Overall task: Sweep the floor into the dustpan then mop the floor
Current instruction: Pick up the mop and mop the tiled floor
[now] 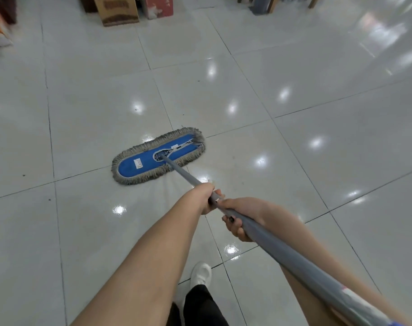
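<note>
Gripping grey mop handle [188,177] with left hand [207,197] just ahead of right hand [243,216], fingers [234,225] curled right round it for leverage, blue fringed mop head [153,158] flat on floor tiles [294,161], centre.

My left hand [206,197] holds the mop handle [282,251] just ahead of my right hand [241,220]; the mop head [139,164] lies on the floor [306,175], forward-left of the grip.

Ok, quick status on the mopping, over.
Left hand and right hand both grip the mop handle. Mop head flat on the tile floor. Dark specks ahead, cardboard boxes far beyond.
</note>
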